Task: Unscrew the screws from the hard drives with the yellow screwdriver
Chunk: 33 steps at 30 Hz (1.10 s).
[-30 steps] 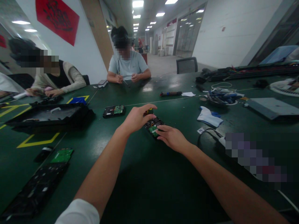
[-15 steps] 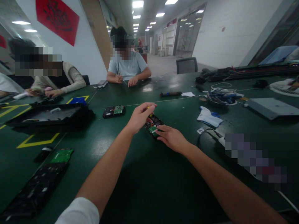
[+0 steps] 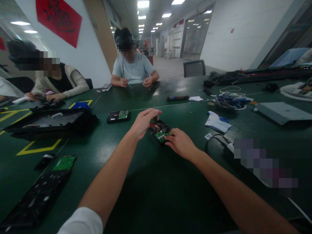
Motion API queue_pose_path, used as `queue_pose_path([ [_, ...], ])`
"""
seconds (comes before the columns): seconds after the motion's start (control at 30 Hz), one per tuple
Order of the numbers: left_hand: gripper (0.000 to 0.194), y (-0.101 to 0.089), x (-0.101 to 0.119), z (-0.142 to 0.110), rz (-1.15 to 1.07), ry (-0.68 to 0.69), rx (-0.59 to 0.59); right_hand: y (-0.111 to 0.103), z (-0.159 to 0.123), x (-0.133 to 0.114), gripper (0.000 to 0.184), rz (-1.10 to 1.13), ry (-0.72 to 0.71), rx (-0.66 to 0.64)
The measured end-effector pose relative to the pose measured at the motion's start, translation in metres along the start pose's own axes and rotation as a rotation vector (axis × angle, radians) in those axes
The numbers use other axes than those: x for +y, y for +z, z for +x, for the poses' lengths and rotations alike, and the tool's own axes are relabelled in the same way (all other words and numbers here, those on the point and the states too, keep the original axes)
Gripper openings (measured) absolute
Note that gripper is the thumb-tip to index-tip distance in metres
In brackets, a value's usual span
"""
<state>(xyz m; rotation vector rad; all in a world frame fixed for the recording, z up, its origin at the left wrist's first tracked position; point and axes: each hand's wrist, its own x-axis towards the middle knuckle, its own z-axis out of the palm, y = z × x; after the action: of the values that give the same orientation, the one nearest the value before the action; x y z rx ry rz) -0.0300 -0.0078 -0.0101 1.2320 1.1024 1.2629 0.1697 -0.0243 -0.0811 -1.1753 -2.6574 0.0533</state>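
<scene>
A black electronic device with a green circuit board [image 3: 161,136] lies on the table in front of me, tilted away to the left. My left hand [image 3: 145,122] is curled over its far end around an upright screwdriver [image 3: 154,121], of which only a dark and yellowish bit of handle shows. The screwdriver's tip is hidden. At the near right edge, my right hand [image 3: 181,142] grips the device, thumb and fingers closed on its side by the green board.
A similar device [image 3: 118,116] sits to the left, near a black tray [image 3: 52,118]. A long black board assembly [image 3: 39,191] lies nearer left. To the right are a white glove [image 3: 216,122], a cable and a metal box [image 3: 284,112]. Two co-workers sit opposite.
My left hand has turned slightly over the screwdriver, hiding more of its yellow handle. My right fingers have drawn in from lying across the board to its edge.
</scene>
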Motion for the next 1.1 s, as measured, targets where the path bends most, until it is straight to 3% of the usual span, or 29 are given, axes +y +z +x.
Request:
queue_pose_path([
  [0.2, 0.023, 0.01, -0.002, -0.001, -0.156, -0.063, 0.045, -0.005, -0.006, 0.006, 0.038, 0.107, 0.105, -0.125],
  [0.4, 0.015, 0.005, -0.003, 0.001, -0.048, 0.002, 0.062, -0.008, -0.005, 0.013, 0.039, 0.076, 0.208, -0.124],
  [0.53, 0.02, 0.005, -0.002, 0.001, -0.132, -0.101, 0.006, -0.009, -0.004, 0.008, 0.04, 0.048, 0.235, -0.12],
  [0.63, 0.018, 0.006, -0.003, 0.001, -0.204, -0.145, 0.04, -0.009, -0.004, 0.005, 0.04, 0.039, 0.25, -0.117],
  [0.83, 0.019, 0.005, -0.006, 0.003, 0.076, 0.089, 0.243, -0.005, 0.001, 0.0, 0.033, 0.031, 0.285, -0.082],
  [0.93, 0.021, 0.005, -0.005, 0.002, 0.062, 0.068, 0.189, -0.003, 0.004, -0.001, 0.03, 0.027, 0.292, -0.064],
  [1.1, 0.017, 0.005, -0.003, 0.002, -0.237, -0.101, 0.103, 0.0, 0.003, 0.001, 0.028, 0.034, 0.272, -0.06],
])
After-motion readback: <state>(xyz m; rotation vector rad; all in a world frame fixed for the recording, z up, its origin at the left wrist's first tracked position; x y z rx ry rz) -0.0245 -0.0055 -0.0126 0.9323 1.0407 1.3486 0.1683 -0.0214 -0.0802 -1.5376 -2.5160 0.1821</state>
